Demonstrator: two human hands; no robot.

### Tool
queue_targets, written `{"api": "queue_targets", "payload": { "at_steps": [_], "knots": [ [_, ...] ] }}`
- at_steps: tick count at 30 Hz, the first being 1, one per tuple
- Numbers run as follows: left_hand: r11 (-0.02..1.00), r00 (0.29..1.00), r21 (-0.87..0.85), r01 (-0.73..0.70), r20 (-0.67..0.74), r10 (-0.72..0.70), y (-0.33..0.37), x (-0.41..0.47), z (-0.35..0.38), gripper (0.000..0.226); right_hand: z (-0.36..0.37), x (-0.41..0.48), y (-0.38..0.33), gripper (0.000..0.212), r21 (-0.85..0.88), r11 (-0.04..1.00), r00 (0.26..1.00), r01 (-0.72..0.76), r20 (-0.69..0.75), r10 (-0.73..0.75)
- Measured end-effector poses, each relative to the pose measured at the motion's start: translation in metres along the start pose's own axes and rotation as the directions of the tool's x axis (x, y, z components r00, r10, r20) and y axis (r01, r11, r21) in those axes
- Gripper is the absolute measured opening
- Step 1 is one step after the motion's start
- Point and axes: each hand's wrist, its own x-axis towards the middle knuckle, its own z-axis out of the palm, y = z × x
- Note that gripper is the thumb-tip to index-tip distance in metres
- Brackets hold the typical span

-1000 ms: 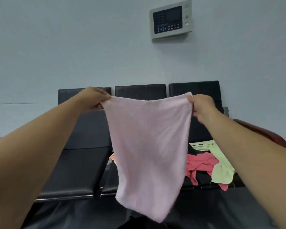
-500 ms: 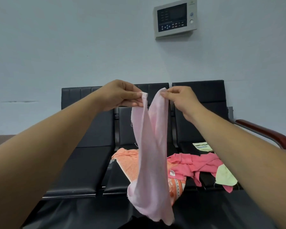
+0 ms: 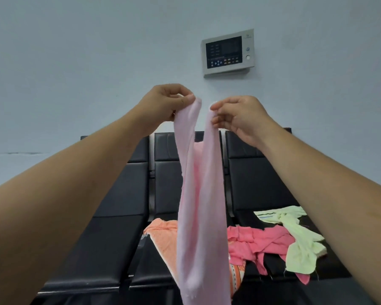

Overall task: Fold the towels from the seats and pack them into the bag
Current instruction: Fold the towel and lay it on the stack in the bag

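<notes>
A pale pink towel [image 3: 201,208] hangs in the air, folded lengthwise into a narrow strip that reaches below the frame's bottom edge. My left hand [image 3: 166,102] pinches its left top corner, and my right hand [image 3: 238,115] pinches the right top corner; the two corners sit close together. Behind it, on the black seats [image 3: 110,236], lie an orange towel [image 3: 163,236], a hot pink towel [image 3: 260,241] and a light green towel [image 3: 299,245]. No bag is in view.
A row of three black seats stands against a pale wall. A grey control panel [image 3: 228,53] is mounted on the wall above the right seats. The left seat holds no towels.
My hands have brought the pink towel's top corners from spread apart to nearly together and raised them higher. The towel went from a flat sheet to a narrow hanging fold.
</notes>
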Motion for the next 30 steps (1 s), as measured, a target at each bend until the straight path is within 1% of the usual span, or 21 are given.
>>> {"api": "queue_targets", "payload": {
  "at_steps": [1, 3, 5, 7, 8, 11, 13, 14, 15, 17, 19, 20, 22, 23, 24, 25, 26, 27, 28, 29, 30],
  "knots": [
    [0.998, 1.0, 0.067, 0.01, 0.021, -0.011, 0.001, 0.0, 0.001, 0.009, -0.002, -0.002, 0.0, 0.008, 0.026, 0.999, 0.997, -0.02, 0.081, 0.018],
    [0.991, 0.997, 0.129, 0.045, 0.061, -0.053, -0.003, -0.003, 0.004, 0.008, -0.004, -0.009, 0.004, 0.022, 0.02, 0.997, 0.969, -0.072, 0.24, 0.065],
    [0.986, 0.993, 0.151, 0.068, 0.089, -0.082, -0.009, -0.007, 0.008, 0.01, -0.005, -0.016, 0.011, 0.028, -0.118, 0.991, 0.953, -0.069, 0.287, 0.1],
    [0.98, 0.987, 0.179, 0.084, 0.118, -0.106, -0.019, -0.012, 0.013, 0.012, -0.004, -0.022, 0.019, 0.023, -0.237, 0.971, 0.962, -0.036, 0.256, 0.098],
    [0.978, 0.985, 0.186, 0.09, 0.129, -0.115, -0.024, -0.013, 0.015, 0.013, -0.003, -0.024, 0.022, 0.02, -0.25, 0.967, 0.966, -0.039, 0.237, 0.1],
    [0.981, 0.981, 0.154, 0.117, 0.136, -0.138, -0.036, -0.019, 0.017, 0.024, -0.005, -0.028, 0.03, 0.01, -0.207, 0.974, 0.972, -0.096, 0.191, 0.136],
    [0.965, 0.96, 0.2, 0.168, 0.19, -0.206, -0.045, -0.025, 0.014, 0.024, -0.01, -0.029, 0.035, 0.008, -0.164, 0.979, 0.977, -0.121, 0.156, 0.147],
    [0.936, 0.929, 0.299, 0.187, 0.256, -0.267, -0.049, -0.03, 0.012, 0.019, -0.014, -0.029, 0.038, 0.009, -0.143, 0.981, 0.98, -0.132, 0.127, 0.151],
    [0.877, 0.882, 0.44, 0.191, 0.316, -0.351, -0.053, -0.035, 0.01, 0.018, -0.02, -0.028, 0.041, 0.01, -0.121, 0.982, 0.983, -0.147, 0.09, 0.158],
    [0.731, 0.784, 0.656, 0.189, 0.347, -0.514, -0.065, -0.048, 0.005, 0.015, -0.032, -0.029, 0.05, 0.011, -0.076, 0.978, 0.981, -0.194, 0.01, 0.195],
    [0.672, 0.738, 0.703, 0.233, 0.322, -0.593, -0.074, -0.057, 0.002, 0.017, -0.044, -0.029, 0.063, 0.008, -0.118, 0.963, 0.97, -0.243, -0.053, 0.238],
    [0.676, 0.733, 0.695, 0.245, 0.324, -0.598, -0.078, -0.059, 0.0, 0.023, -0.048, -0.031, 0.07, 0.007, -0.185, 0.946, 0.964, -0.266, -0.073, 0.257],
    [0.712, 0.761, 0.644, 0.278, 0.304, -0.572, -0.083, -0.06, -0.001, 0.024, -0.052, -0.034, 0.086, 0.009, -0.321, 0.898, 0.953, -0.302, -0.101, 0.284],
    [0.725, 0.8, 0.632, 0.273, 0.27, -0.536, -0.085, -0.057, 0.0, 0.021, -0.052, -0.035, 0.091, 0.01, -0.36, 0.88, 0.951, -0.31, -0.115, 0.288],
    [0.706, 0.852, 0.668, 0.234, 0.208, -0.48, -0.085, -0.054, 0.0, 0.023, -0.052, -0.036, 0.092, 0.01, -0.365, 0.88, 0.952, -0.305, -0.129, 0.276],
    [0.671, 0.906, 0.716, 0.195, 0.129, -0.402, -0.083, -0.049, 0.002, 0.029, -0.053, -0.035, 0.092, 0.01, -0.305, 0.908, 0.957, -0.287, -0.134, 0.258],
    [0.659, 0.951, 0.732, 0.172, 0.052, -0.306, -0.081, -0.044, 0.005, 0.031, -0.054, -0.033, 0.091, 0.009, -0.153, 0.951, 0.961, -0.267, -0.119, 0.251],
    [0.716, 0.973, 0.675, 0.178, -0.013, -0.23, -0.078, -0.04, 0.007, 0.031, -0.055, -0.031, 0.09, 0.006, 0.054, 0.966, 0.963, -0.251, -0.09, 0.255],
    [0.8, 0.977, 0.566, 0.201, -0.053, -0.208, -0.076, -0.037, 0.007, 0.031, -0.056, -0.03, 0.089, 0.004, 0.228, 0.945, 0.965, -0.235, -0.062, 0.255],
    [0.852, 0.971, 0.47, 0.231, -0.064, -0.228, -0.075, -0.034, 0.007, 0.029, -0.058, -0.028, 0.093, 0.004, 0.28, 0.932, 0.964, -0.229, -0.066, 0.257],
    [0.858, 0.963, 0.448, 0.252, -0.028, -0.268, -0.073, -0.035, 0.007, 0.024, -0.059, -0.027, 0.099, 0.005, 0.173, 0.954, 0.959, -0.245, -0.103, 0.265]
  ]
}}
